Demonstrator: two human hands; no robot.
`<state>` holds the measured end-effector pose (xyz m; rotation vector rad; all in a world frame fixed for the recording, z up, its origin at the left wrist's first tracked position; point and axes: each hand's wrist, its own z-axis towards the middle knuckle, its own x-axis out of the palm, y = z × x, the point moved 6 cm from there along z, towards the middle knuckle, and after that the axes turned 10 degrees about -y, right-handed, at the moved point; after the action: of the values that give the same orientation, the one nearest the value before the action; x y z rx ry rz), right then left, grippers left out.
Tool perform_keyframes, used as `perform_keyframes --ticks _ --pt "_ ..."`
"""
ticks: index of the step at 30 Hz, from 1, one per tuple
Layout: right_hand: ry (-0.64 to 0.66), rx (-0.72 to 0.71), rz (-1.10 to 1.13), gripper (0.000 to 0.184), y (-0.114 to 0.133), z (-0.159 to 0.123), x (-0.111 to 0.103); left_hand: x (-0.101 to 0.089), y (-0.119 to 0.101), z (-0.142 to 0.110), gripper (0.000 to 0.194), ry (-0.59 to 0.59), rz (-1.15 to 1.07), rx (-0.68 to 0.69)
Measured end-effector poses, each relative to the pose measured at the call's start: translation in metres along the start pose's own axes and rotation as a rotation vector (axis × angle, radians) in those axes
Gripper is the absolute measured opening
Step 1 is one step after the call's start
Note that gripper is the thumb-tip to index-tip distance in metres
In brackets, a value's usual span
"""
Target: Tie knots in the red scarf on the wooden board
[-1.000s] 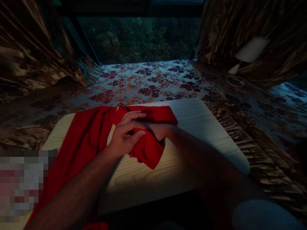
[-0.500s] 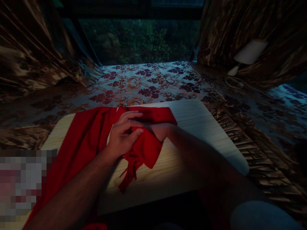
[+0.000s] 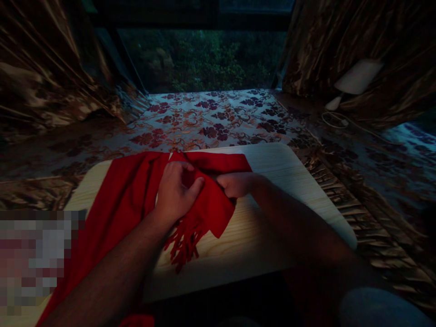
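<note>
A red scarf (image 3: 218, 206) with a fringed end lies partly folded over on a small wood-grain table, its long part running down the left side. My left hand (image 3: 177, 188) rests on the scarf above the fringe, fingers curled over the cloth and thumb apart. The right hand (image 3: 238, 184) is closed on the edge of the folded flap, its fingertips partly hidden by cloth. A thin white edge (image 3: 170, 156) shows beside the scarf near my left fingers; what it belongs to is covered.
The pale table (image 3: 269, 209) has rounded corners and stands before a seat covered in floral fabric (image 3: 218, 118). At the right is a white lamp (image 3: 359, 77) with a cord. Brown curtains (image 3: 320, 50) flank a dark window (image 3: 204, 59). The lower left is pixelated.
My hands have moved apart, the right one going slightly rightward with the scarf edge. More of the red flap between them shows, and the fringe is spread wider.
</note>
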<state>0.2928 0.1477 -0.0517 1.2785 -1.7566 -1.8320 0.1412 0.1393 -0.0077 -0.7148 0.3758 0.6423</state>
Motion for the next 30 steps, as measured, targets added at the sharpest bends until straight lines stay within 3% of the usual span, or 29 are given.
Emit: perform_keyframes --ticks 2,5,9,14,18,21,25,30 --pt "0.088 0.146 0.196 0.015 -0.006 -0.011 -0.001 0.004 0.007 0.0 0.017 0.116 0.026 -0.116" --pt "0.096 0.162 0.248 0.015 -0.006 -0.028 -0.007 0.014 0.012 -0.005 0.025 0.371 0.066 -0.2" --pt "0.112 0.13 0.075 0.034 -0.006 -0.048 0.001 0.017 0.011 -0.011 0.029 0.615 0.182 -0.098" --pt "-0.056 0.205 -0.013 0.024 -0.013 -0.059 0.009 0.006 0.008 -0.02 0.04 0.774 0.277 -0.046" --pt "-0.077 0.214 0.308 0.034 -0.022 -0.06 0.008 0.004 -0.01 -0.029 0.067 0.771 0.285 0.041" --pt "-0.092 0.229 0.411 0.043 -0.033 -0.062 0.004 0.011 -0.022 -0.041 0.085 0.789 0.388 0.039" --pt "-0.124 0.196 0.224 0.044 -0.036 -0.065 -0.005 0.021 -0.031 -0.052 0.077 0.776 0.463 0.02" --pt "-0.203 0.161 -0.109 0.043 -0.03 -0.074 -0.026 0.03 -0.027 -0.056 0.08 0.755 0.354 -0.097"
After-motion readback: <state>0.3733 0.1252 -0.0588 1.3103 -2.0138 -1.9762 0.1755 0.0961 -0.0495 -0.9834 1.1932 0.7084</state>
